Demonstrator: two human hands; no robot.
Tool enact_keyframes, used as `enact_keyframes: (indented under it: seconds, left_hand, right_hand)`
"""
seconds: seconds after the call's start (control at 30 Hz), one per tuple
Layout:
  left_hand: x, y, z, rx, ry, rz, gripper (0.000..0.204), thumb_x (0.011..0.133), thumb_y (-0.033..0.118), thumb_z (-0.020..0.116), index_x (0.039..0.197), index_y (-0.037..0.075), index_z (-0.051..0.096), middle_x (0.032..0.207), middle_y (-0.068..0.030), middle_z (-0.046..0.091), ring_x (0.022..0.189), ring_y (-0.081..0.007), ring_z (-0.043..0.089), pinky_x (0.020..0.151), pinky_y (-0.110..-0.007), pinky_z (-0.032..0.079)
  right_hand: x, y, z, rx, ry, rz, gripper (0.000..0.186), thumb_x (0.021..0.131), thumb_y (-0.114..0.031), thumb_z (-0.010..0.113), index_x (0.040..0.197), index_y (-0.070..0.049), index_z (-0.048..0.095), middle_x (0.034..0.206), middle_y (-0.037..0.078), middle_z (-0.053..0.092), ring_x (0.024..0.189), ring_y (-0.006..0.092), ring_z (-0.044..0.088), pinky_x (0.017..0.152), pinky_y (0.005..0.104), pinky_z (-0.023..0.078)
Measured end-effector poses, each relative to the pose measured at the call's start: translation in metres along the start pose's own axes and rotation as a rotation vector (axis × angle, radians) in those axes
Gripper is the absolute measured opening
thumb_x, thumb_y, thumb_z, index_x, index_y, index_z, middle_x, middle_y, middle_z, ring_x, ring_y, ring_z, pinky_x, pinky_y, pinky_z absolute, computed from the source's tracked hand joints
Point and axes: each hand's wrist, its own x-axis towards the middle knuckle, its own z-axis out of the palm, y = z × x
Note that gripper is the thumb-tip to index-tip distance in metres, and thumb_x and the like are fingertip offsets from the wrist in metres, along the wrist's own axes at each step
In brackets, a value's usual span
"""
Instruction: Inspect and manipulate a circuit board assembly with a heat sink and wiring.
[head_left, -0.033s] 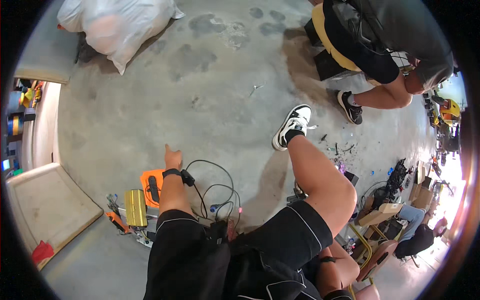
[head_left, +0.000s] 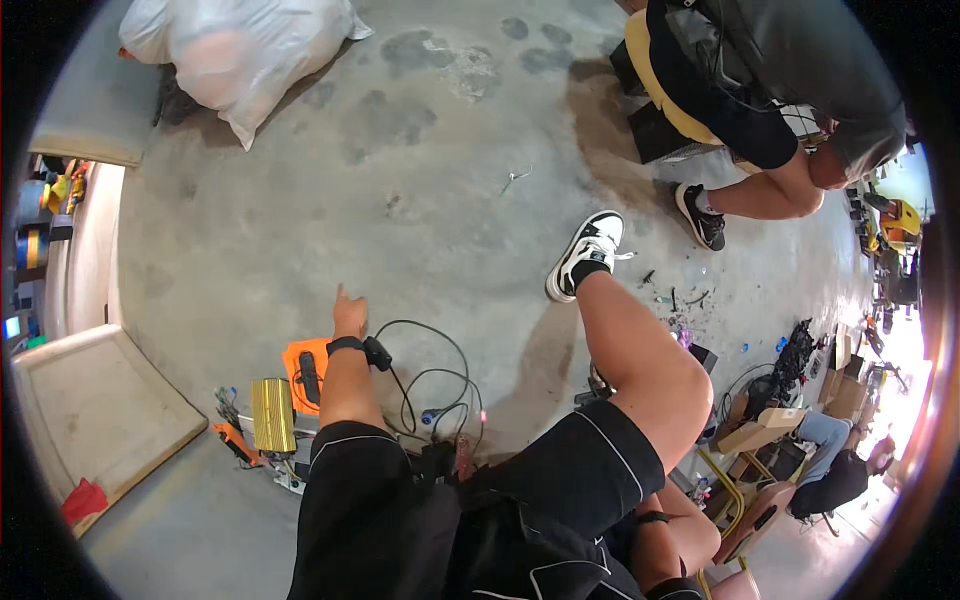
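Observation:
My left hand (head_left: 349, 314) is over the floor, its index finger extended and the others partly curled, holding nothing visible. A black wrist strap with a small unit (head_left: 376, 352) and a cable is on that arm. Beside it lie an orange case (head_left: 299, 352), a gold metal box (head_left: 269, 415) and looped black cables (head_left: 440, 372). My right arm (head_left: 655, 560), with a dark strap, is low at the right beside my bare leg; its fingers are hidden.
A white sack (head_left: 240, 55) lies at the upper left, a pale panel (head_left: 110, 410) at left. Another person (head_left: 750, 190) sits upper right; a further person (head_left: 830, 465) is lower right. Small debris (head_left: 675, 298), cardboard boxes (head_left: 760, 430) and clutter line the right.
My left hand has shifted slightly to the right, its fingertip a little higher. Little else differs.

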Motion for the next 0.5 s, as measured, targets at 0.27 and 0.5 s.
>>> enact_keyframes:
  seconds: [0.27,0.5]
  left_hand:
    - [-0.150,0.160,-0.036,-0.623,-0.732,0.223,0.055,0.093,0.004,0.054,0.148,0.009,0.049,0.114,-0.0054,0.062,0.104,-0.0164,0.060,0.092,-0.034,0.050]
    - [-0.316,0.263,-0.084,-0.561,-1.087,0.578,0.047,0.096,0.002,0.051,0.143,0.003,0.052,0.116,-0.0061,0.062,0.106,-0.0186,0.060,0.096,-0.037,0.050]
  right_hand:
    - [-0.005,-0.057,-0.005,-0.079,0.117,-0.374,0.034,0.095,-0.020,0.061,0.122,0.000,0.066,0.101,0.017,0.074,0.088,0.0269,0.071,0.077,0.0389,0.055]
    - [-0.082,-0.135,-0.076,-0.017,0.417,-0.603,0.032,0.094,-0.021,0.062,0.118,0.000,0.066,0.101,0.020,0.072,0.094,0.0310,0.071,0.083,0.0390,0.053]
